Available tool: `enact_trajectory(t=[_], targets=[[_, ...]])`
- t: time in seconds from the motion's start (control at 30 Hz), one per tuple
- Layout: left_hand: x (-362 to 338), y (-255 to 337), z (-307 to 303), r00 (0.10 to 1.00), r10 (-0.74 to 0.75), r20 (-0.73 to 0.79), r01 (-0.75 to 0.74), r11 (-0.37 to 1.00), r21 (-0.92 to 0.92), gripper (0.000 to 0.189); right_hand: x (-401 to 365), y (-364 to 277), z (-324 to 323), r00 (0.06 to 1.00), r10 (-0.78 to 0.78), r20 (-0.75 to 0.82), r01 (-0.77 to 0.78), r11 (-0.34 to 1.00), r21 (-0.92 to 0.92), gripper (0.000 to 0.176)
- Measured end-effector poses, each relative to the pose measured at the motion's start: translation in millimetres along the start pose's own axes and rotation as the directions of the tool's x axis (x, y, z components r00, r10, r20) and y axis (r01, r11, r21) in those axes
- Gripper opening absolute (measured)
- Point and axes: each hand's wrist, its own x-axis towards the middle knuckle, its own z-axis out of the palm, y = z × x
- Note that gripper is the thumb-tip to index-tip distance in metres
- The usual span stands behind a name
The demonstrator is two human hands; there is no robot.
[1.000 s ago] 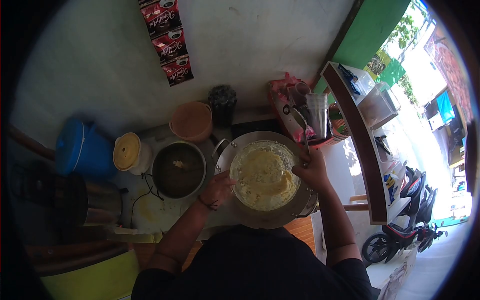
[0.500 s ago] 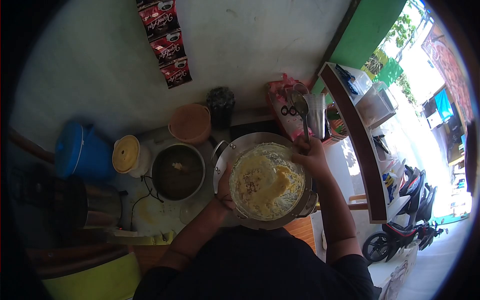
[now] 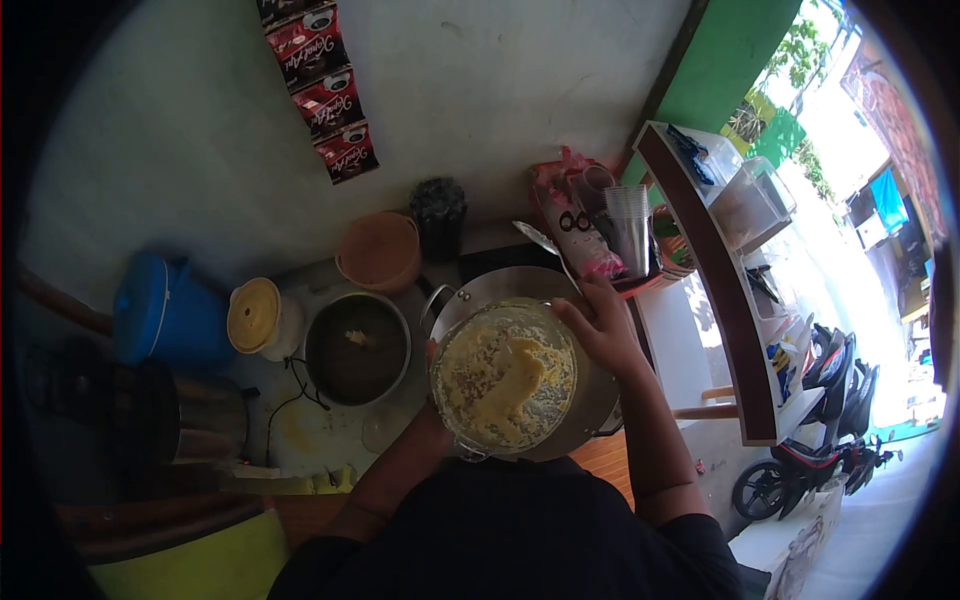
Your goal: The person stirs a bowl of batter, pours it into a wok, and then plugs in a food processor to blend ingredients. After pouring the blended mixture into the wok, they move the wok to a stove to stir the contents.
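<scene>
A clear bowl (image 3: 566,408), smeared inside with pale yellow batter (image 3: 520,375), is held over a wide metal wok (image 3: 597,405). My left hand (image 3: 430,420) grips the bowl's left side, its fingers mostly hidden behind the bowl. My right hand (image 3: 606,328) is closed around the handle of a metal spoon (image 3: 540,238), whose head points up and left past the wok's far rim. The right thumb reaches to the bowl's upper right rim. The batter clings to the walls and lies thickest right of the middle.
Left of the wok stands a round pot (image 3: 358,350) of dark liquid with a pale lump. Around it are a clay-coloured basket (image 3: 380,252), a lidded cream container (image 3: 258,318) and a blue bucket (image 3: 180,310). Stacked plastic cups (image 3: 628,235) and a shelf (image 3: 700,290) stand right.
The bowl has shifted left over the wok. My right hand has tilted the spoon leftward and lowered its head, and its thumb has extended towards the bowl rim.
</scene>
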Motion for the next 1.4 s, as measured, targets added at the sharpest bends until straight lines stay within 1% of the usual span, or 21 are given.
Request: enact_trajectory(t=[0.03, 0.07, 0.1, 0.17, 0.27, 0.3, 0.37, 0.4, 0.47, 0.5, 0.6, 0.7, 0.73, 0.77, 0.8, 0.9, 1.0, 1.1, 1.2, 1.3, 1.4], targets=[[-3, 4, 7, 1.0, 0.01, -0.026, -0.007, 0.996, 0.084, 0.09, -8, -2, -7, 0.999, 0.022, -0.027, -0.023, 0.997, -0.07, 0.02], [-2, 4, 4, 0.999, 0.025, 0.022, -0.026, 0.999, 0.047, 0.09, -15, -5, -17, 0.997, 0.042, -0.057, -0.05, 0.988, -0.143, 0.022], [-1, 4, 0, 0.997, 0.04, 0.069, -0.041, 0.999, 0.008, 0.091, -21, -11, -29, 0.995, 0.094, 0.045, -0.087, 0.986, -0.144, 0.022], [9, -2, -33, 0.953, 0.122, 0.277, -0.031, 0.95, -0.311, 0.09, -35, -20, -49, 0.95, 0.2, 0.239, -0.166, 0.974, -0.154, 0.022], [4, 4, -52, 0.979, 0.121, 0.162, -0.063, 0.944, -0.322, 0.089, -50, -24, -53, 0.905, 0.209, 0.371, -0.229, 0.973, 0.012, 0.023], [2, 6, -56, 0.984, 0.104, 0.144, -0.05, 0.94, -0.336, 0.088, -54, -19, -49, 0.911, 0.178, 0.372, -0.195, 0.981, 0.01, 0.02], [1, 9, -61, 0.992, 0.073, 0.103, -0.031, 0.932, -0.361, 0.087, -57, -20, -38, 0.922, 0.221, 0.318, -0.211, 0.975, -0.066, 0.02], [3, 8, -60, 0.993, 0.073, 0.091, -0.04, 0.946, -0.322, 0.086, -59, -22, -33, 0.926, 0.243, 0.288, -0.222, 0.97, -0.104, 0.021], [6, 7, -56, 0.995, 0.077, 0.064, -0.06, 0.968, -0.244, 0.085, -62, -21, -20, 0.959, 0.188, 0.214, -0.194, 0.981, 0.008, 0.021], [6, 5, -56, 0.995, 0.072, 0.062, -0.054, 0.965, -0.256, 0.085, -62, -20, -14, 0.971, 0.16, 0.179, -0.174, 0.983, 0.065, 0.022], [5, 1, -55, 0.998, 0.048, 0.048, -0.034, 0.964, -0.262, 0.084, -61, -16, 2, 0.925, 0.326, 0.195, -0.378, 0.841, 0.387, 0.022], [6, -1, -51, 1.0, 0.023, 0.02, -0.018, 0.975, -0.221, 0.083, -58, -22, 15, 0.954, 0.266, 0.141, -0.299, 0.776, 0.556, 0.021], [7, -2, -50, 1.0, 0.022, 0.009, -0.019, 0.976, -0.215, 0.083, -59, -23, 18, 0.979, 0.197, 0.05, -0.201, 0.9, 0.387, 0.02], [7, -3, -49, 1.0, 0.021, -0.003, -0.021, 0.978, -0.209, 0.083, -61, -24, 22, 0.994, 0.108, -0.026, -0.101, 0.976, 0.195, 0.02], [7, -3, -46, 1.0, 0.015, -0.003, -0.016, 0.974, -0.227, 0.083, -62, -25, 25, 0.997, 0.004, -0.081, -0.005, 1.0, -0.011, 0.019], [5, -3, -40, 1.0, 0.012, 0.021, -0.006, 0.963, -0.269, 0.083, -64, -26, 36, 0.972, -0.234, -0.038, 0.225, 0.962, -0.154, 0.022], [5, -3, -42, 0.995, 0.027, 0.096, 0.003, 0.957, -0.291, 0.085, -63, -31, 39, 0.946, -0.325, 0.016, 0.324, 0.938, -0.122, 0.027], [3, -1, -42, 0.995, 0.022, 0.097, 0.007, 0.959, -0.283, 0.086, -65, -32, 40, 0.897, -0.431, 0.098, 0.435, 0.9, -0.024, 0.026], [4, 1, -41, 0.997, 0.013, 0.078, 0.007, 0.965, -0.261, 0.086, -70, -35, 33, 0.855, -0.447, 0.262, 0.399, 0.891, 0.218, 0.029], [4, 4, -39, 0.998, 0.01, 0.059, 0.003, 0.973, -0.229, 0.087, -67, -25, 17, 0.847, -0.415, 0.331, 0.336, 0.902, 0.271, 0.033], [2, 5, -41, 1.0, 0.011, 0.013, -0.009, 0.983, -0.185, 0.088, -57, -21, 17, 0.885, -0.426, 0.187, 0.43, 0.903, 0.017, 0.035]])
